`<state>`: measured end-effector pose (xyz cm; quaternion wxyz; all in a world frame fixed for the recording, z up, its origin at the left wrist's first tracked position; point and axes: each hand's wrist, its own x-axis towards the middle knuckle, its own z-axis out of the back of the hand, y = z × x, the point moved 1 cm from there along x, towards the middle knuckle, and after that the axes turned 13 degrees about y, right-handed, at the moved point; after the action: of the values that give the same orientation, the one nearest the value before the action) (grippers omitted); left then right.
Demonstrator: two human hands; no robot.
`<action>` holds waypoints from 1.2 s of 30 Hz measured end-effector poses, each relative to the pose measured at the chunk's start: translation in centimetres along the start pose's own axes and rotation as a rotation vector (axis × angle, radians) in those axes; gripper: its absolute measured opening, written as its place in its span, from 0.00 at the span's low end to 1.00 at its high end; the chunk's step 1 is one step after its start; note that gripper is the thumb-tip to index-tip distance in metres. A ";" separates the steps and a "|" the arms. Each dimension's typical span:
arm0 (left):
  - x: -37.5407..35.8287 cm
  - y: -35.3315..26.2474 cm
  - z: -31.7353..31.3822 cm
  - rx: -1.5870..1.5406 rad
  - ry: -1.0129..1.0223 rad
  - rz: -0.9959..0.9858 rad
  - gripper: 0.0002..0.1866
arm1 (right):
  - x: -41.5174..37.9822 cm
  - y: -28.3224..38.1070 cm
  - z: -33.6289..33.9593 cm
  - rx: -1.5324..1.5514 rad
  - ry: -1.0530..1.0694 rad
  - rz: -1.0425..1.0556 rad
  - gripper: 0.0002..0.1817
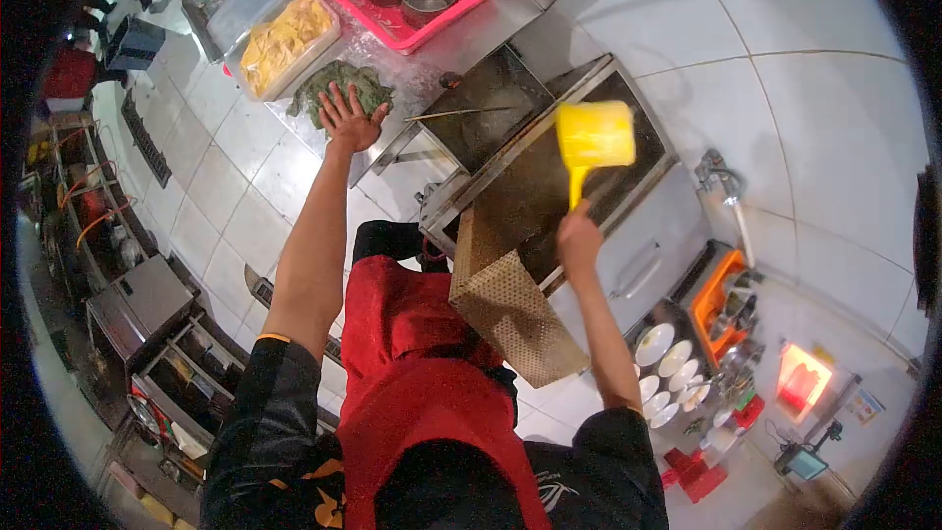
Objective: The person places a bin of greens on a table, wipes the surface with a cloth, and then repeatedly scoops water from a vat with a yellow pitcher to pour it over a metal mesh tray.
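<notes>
My right hand (581, 238) is closed around the handle of a yellow plastic dipper (596, 134), held up over a long metal basin (636, 88). The dipper's edges are slightly blurred. My left hand (350, 118) lies flat with its fingers spread on a crumpled dark green cloth (375, 88). That cloth rests on a metal table (417, 79) beside a plastic tub (253, 88) of yellow food pieces. A perforated metal panel (520, 319) leans at the near end of the basin, close to my apron.
A pink tray (417, 43) holding metal cups stands at the table's back. A thin stick (459, 114) lies across a smaller basin (496, 142). To the right are white bowls (655, 344), an orange basket (703, 319) and a wall faucet (731, 191). Shelving (191, 373) stands on the left.
</notes>
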<state>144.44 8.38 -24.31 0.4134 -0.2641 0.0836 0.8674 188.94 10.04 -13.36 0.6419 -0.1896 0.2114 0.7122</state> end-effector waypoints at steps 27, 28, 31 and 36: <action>-0.4 -0.5 0.9 -0.022 0.072 0.023 0.50 | 13.3 -5.3 -7.6 -0.092 0.379 0.551 0.32; -0.7 -0.4 1.0 -0.016 0.088 0.034 0.50 | 13.3 -6.0 -9.1 0.109 0.391 0.396 0.32; 0.0 0.3 0.0 0.016 0.052 0.027 0.50 | 8.6 -5.1 -5.3 0.692 0.613 0.159 0.31; 0.0 -0.5 0.6 -0.012 0.060 0.009 0.49 | 4.2 -7.1 -4.2 1.154 0.560 0.144 0.25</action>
<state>144.61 8.88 -23.79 0.4051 -0.2919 0.0921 0.8615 195.61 11.86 -19.55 0.5116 0.0221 0.7323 0.4489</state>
